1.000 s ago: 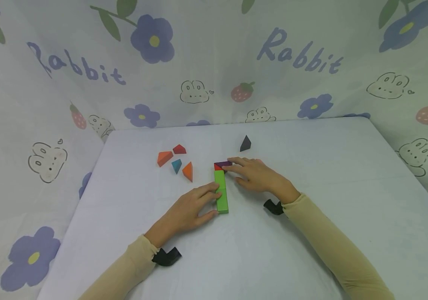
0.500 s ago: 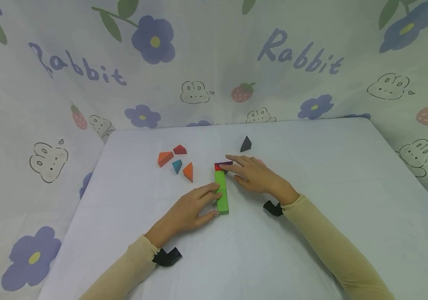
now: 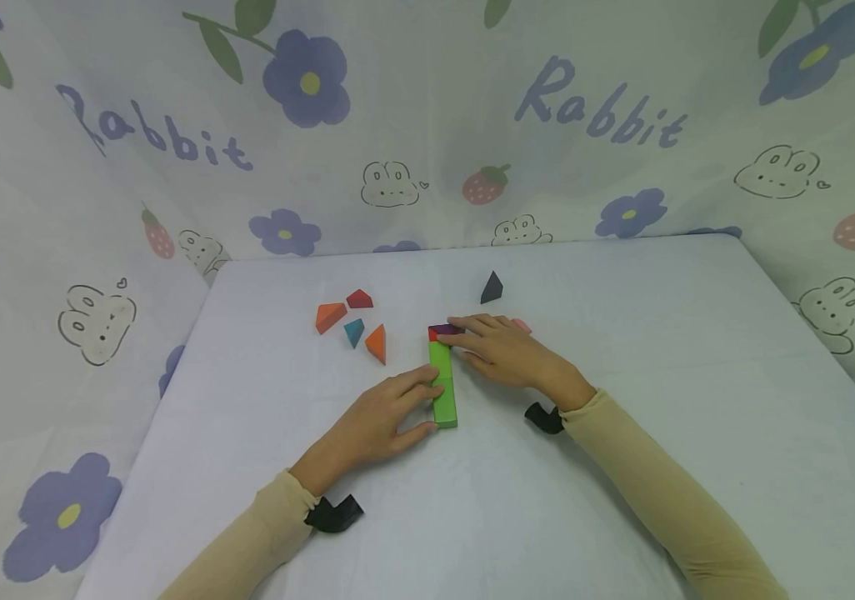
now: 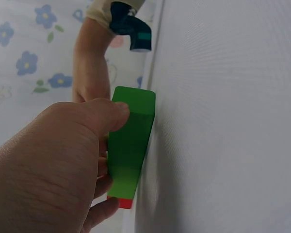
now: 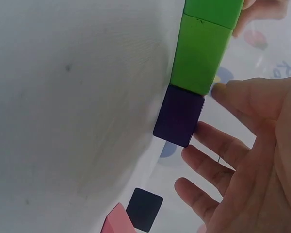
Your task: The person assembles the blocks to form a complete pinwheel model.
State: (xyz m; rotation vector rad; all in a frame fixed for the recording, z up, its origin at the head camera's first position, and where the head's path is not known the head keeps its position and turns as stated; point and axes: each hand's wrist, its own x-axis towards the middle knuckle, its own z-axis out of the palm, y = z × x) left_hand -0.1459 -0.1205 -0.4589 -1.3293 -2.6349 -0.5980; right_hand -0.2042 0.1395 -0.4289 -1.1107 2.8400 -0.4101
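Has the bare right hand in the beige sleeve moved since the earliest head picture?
Yes: the right hand has shifted slightly left in the head view, judged against the unmoved black triangular block.

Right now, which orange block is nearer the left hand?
The orange block right of the blue block, head view; the other orange block, by the loose red block, lies farther off.

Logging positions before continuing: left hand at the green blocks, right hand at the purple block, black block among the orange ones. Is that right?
Not quite: the head view shows the black block apart, to the right of the orange blocks. The left hand is at the green blocks and the right hand at the purple block.
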